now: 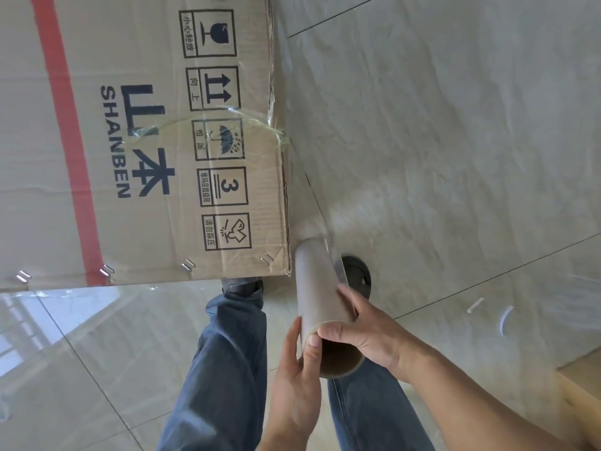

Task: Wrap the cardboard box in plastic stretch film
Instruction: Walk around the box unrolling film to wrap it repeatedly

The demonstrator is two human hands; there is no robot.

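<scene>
Both hands on film roll [317, 284] at its open near end. R hand [367, 333] wraps the core. L hand [294, 369] pinches the rim, thumb on the edge. Film [307, 203] runs from roll to cardboard box [136, 164] edge. Box sits upper left on tile floor [455, 125].

The right hand [367, 336] is curling round the near end of the stretch film roll [317, 288], and the left hand [292, 372] is holding its left side. Clear film [305, 203] is stretching from the roll to the cardboard box [32, 190] corner, over the tiled floor [455, 125].
</scene>
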